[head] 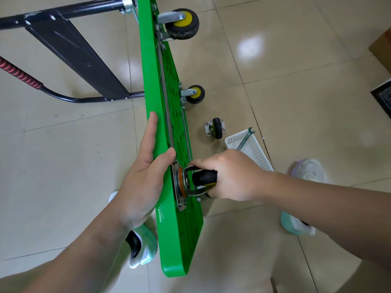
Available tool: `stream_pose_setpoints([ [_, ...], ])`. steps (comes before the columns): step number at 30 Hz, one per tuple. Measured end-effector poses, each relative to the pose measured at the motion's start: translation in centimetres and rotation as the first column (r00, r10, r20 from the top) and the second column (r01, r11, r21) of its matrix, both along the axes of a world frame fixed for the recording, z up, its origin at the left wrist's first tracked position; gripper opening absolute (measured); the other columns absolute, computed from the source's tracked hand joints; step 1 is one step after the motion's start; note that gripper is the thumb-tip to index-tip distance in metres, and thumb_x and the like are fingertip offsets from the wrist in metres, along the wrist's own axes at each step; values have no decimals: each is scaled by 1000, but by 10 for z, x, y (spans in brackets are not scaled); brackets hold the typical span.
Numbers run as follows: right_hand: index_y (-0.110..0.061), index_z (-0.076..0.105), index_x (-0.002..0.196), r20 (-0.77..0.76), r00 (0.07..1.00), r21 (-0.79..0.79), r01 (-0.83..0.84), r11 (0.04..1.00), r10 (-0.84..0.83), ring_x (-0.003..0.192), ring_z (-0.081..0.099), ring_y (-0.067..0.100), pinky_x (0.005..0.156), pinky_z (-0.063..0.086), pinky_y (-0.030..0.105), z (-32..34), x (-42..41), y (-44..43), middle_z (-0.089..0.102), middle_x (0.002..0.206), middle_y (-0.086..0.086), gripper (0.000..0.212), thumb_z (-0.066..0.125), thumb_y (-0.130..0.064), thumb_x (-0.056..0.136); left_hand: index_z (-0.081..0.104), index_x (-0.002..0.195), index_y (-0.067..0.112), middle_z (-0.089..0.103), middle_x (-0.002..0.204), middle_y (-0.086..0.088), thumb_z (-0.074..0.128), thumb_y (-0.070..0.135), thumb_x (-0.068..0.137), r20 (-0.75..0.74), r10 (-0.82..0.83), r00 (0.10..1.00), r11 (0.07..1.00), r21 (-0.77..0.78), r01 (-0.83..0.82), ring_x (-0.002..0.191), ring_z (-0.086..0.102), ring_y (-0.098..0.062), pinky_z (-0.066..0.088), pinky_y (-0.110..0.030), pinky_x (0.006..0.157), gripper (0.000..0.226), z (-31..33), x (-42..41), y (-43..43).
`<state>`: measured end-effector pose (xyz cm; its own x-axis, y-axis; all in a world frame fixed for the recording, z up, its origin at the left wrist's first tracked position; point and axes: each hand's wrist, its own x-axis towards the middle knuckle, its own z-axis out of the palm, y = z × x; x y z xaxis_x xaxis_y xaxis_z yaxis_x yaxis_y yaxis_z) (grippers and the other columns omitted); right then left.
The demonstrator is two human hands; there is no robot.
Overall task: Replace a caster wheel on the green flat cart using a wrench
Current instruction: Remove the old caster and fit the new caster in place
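1. While the green flat cart [179, 240] stands on its long edge on the tiled floor [296, 81], the left hand [143, 178] lies flat against its deck side, fingers straight and thumb hooked over the top rim.
2. On the underside, the right hand [230, 176] is curled tightly round a caster wheel [204, 178] whose silver plate [181, 205] sits against the near end of the cart. The fingers hide most of the tyre.
3. Casters in view, four:
   - two bolted on farther along the underside, both with yellow hubs, the far caster [183, 21] and the middle caster [195, 94];
   - the one being gripped;
   - one loose caster [216, 128] lying on the floor just beside the cart.
4. One white basket [254, 149] sits near the loose caster, beyond the right hand. One wrench [245, 138] lies in it, its open end poking over the rim, untouched. The right wrist covers the basket's near corner.
5. One black handle frame [74, 49] with a red grip [19, 75] lies on the floor to the left.
6. Shoes:
   - a left shoe [143, 246] is tucked against the deck below the left wrist;
   - the right forearm crosses what seems to be a single right shoe [296, 226].
7. One cardboard box [383, 45] and one dark object [383, 100] are cut off at the right edge.
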<state>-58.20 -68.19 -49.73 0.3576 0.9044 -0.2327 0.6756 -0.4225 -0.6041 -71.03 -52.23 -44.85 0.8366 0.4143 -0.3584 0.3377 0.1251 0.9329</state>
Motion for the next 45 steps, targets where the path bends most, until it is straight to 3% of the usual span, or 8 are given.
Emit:
stream_pose_setpoints([
  [8, -41, 60, 124, 43, 999, 3, 7, 1000, -7, 76, 62, 17, 62, 49, 32, 1, -3, 1, 70, 84, -8, 62, 76, -28, 66, 26, 145, 72, 45, 152, 35, 51, 31, 95, 21, 18, 1000, 996, 86, -19, 142, 47, -1, 32, -41, 124, 69, 1, 1, -6],
  [13, -41, 59, 124, 73, 997, -3, -6, 1000, 6, 72, 60, 15, 59, 47, 30, -2, -1, 3, 69, 82, -7, 64, 77, -31, 64, 30, 139, 78, 47, 154, 29, 52, 32, 94, 19, 25, 1000, 999, 46, -25, 142, 50, -9, 34, -45, 123, 68, 2, 2, -6],
  [19, -39, 61, 124, 89, 996, 0, 3, 1000, -3, 73, 62, 16, 61, 50, 32, 0, -6, 3, 70, 82, -7, 61, 76, -28, 66, 29, 138, 77, 46, 153, 32, 48, 18, 109, -8, 52, 999, 997, 61, -52, 139, 50, -1, 36, -39, 122, 68, 6, 2, -8],
  [24, -40, 60, 126, 104, 995, -10, -3, 1000, 4, 74, 62, 17, 60, 48, 31, -1, -7, 6, 70, 83, -7, 64, 75, -28, 65, 33, 134, 80, 45, 155, 30, 53, 27, 101, 2, 53, 999, 997, 53, -53, 142, 49, -8, 35, -43, 122, 66, 3, 2, -6],
  [27, -39, 60, 127, 84, 996, -3, 3, 1000, -3, 76, 63, 18, 63, 51, 32, -2, -7, 6, 70, 85, -7, 68, 76, -26, 63, 35, 133, 82, 48, 155, 25, 52, 34, 93, 7, 50, 999, 998, 36, -50, 142, 52, -17, 36, -49, 120, 65, 2, 1, -6],
  [40, -37, 63, 119, -12, 998, 35, 58, 998, -58, 80, 63, 13, 67, 52, 33, -5, -2, -4, 71, 91, -10, 57, 79, -27, 64, 34, 132, 83, 43, 157, 28, 52, 36, 91, -2, 63, 998, 994, 89, -63, 145, 46, -13, 35, -45, 122, 65, 0, 8, -10],
  [45, -39, 57, 130, -51, 997, 52, 63, 997, -60, 91, 64, 10, 75, 54, 31, -11, -1, -5, 71, 104, -12, 70, 78, -26, 64, 31, 137, 81, 44, 156, 28, 51, 38, 91, 1, 48, 999, 994, 99, -47, 145, 46, -13, 34, -47, 122, 66, -3, 6, -7],
])
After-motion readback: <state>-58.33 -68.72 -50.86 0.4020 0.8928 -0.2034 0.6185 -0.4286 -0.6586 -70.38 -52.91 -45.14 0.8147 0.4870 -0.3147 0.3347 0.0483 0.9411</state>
